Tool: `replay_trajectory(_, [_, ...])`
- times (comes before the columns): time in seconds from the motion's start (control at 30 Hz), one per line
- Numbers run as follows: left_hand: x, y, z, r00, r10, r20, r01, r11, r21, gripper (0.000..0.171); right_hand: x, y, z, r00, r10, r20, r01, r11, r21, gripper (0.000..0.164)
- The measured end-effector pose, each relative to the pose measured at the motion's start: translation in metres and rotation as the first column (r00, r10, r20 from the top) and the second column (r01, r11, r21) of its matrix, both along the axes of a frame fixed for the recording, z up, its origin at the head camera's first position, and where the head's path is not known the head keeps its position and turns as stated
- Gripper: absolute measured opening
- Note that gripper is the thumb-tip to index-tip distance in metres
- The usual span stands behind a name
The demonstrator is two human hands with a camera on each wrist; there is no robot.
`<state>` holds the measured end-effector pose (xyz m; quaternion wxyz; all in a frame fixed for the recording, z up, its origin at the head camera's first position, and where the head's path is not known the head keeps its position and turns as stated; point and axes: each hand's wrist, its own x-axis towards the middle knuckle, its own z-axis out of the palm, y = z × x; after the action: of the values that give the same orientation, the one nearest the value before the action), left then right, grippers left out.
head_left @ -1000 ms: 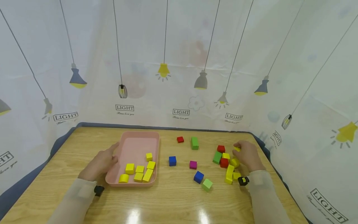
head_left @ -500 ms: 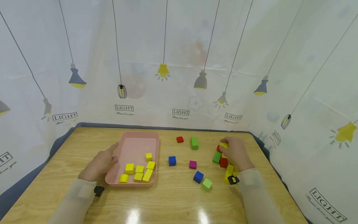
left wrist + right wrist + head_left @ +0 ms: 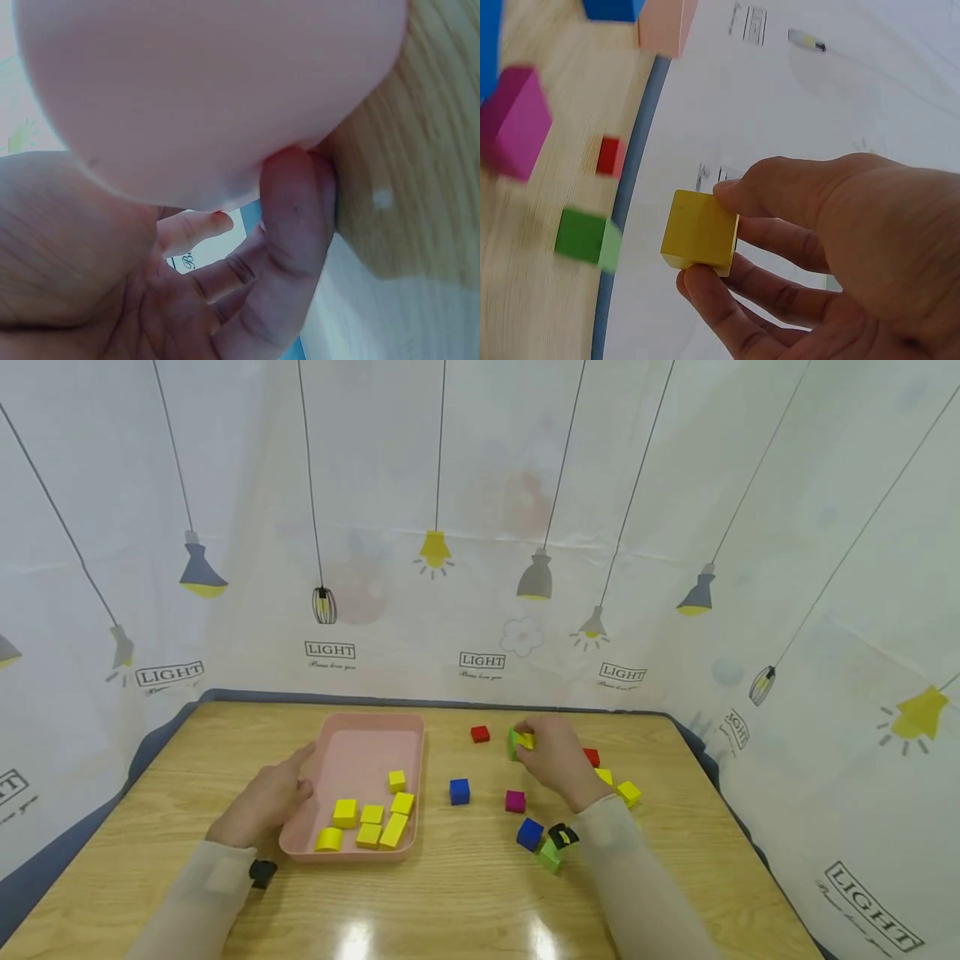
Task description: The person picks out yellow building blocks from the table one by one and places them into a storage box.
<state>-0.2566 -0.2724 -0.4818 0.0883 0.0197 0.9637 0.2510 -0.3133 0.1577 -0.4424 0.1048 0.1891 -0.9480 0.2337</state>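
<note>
My left hand (image 3: 262, 797) grips the left side of a pink tray (image 3: 375, 722). In the left wrist view, a bent finger (image 3: 296, 195) presses the tray's outer wall, and the thumb's tip is hidden behind the rim. Several yellow blocks (image 3: 345, 812) lie in the tray's near half. Between thumb and fingertips my right hand (image 3: 558, 760) pinches a yellow cube (image 3: 699, 231), which is raised above the table. In the head view that cube overlaps a green block (image 3: 513, 743) at the back of the table.
Between tray and right arm are a red block (image 3: 480, 734), blue cubes (image 3: 460, 792), a magenta cube (image 3: 515, 802) and a light green cube (image 3: 551, 857). Other yellow blocks (image 3: 628, 793) and a red one (image 3: 592, 757) lie to the right, some hidden by the arm. A printed curtain (image 3: 405, 635) hangs behind the table.
My right hand has carried the yellow cube leftward from the pile at the right to the middle of the table. My left hand stays on the tray.
</note>
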Motion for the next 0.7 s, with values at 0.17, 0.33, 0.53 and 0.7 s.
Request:
replay_trajectory(0.17, [0.000, 0.001, -0.001, 1.000, -0.003, -0.004, 0.003, 1.000, 0.005, 0.067, 0.004, -0.034, 0.003, 0.998, 0.070, -0.001, -0.070, 0.998, 0.006, 0.026])
replay_trajectory(0.33, [-0.001, 0.001, -0.002, 1.000, -0.006, -0.004, 0.006, 1.000, 0.005, 0.067, 0.007, -0.065, 0.006, 0.987, 0.157, -0.042, -0.156, 0.987, 0.028, 0.025])
replay_trajectory(0.53, [-0.001, 0.001, -0.001, 1.000, -0.004, -0.004, 0.004, 1.000, 0.004, 0.067, 0.014, -0.096, 0.011, 0.980, 0.200, -0.020, -0.199, 0.979, 0.054, 0.028])
replay_trajectory(0.7, [0.000, 0.002, 0.000, 1.000, 0.002, -0.007, -0.002, 1.000, 0.005, 0.068, 0.016, -0.121, 0.009, 0.971, 0.237, 0.023, -0.237, 0.970, 0.056, 0.028])
